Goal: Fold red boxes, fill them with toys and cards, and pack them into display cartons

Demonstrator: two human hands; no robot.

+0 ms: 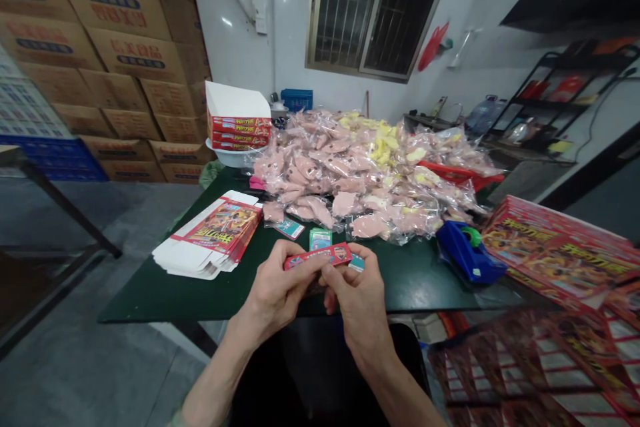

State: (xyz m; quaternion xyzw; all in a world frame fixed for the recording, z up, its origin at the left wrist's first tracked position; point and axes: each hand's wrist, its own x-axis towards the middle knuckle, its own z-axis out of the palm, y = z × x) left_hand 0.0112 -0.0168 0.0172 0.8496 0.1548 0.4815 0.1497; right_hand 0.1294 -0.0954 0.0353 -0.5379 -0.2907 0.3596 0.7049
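Note:
Near the table's front edge, a slim red printed box [325,255] is held level between both hands. My left hand [277,283] is closed around its left end, thumb along the near side. My right hand [357,287] pinches the right part with thumb and fingers; a teal card edge [357,262] shows beside those fingers. Just beyond the box lies a small stack of green cards [321,239], and a teal card [290,228] is to its left. The underside of the box is hidden by my fingers.
A heap of bagged pink items [325,167] covers the back of the green table [150,300]. Flattened red-and-white cartons [213,233] lie left. A blue tape dispenser [470,257] and stacked printed cartons [560,247] are right. Filled boxes [240,133] stand back left.

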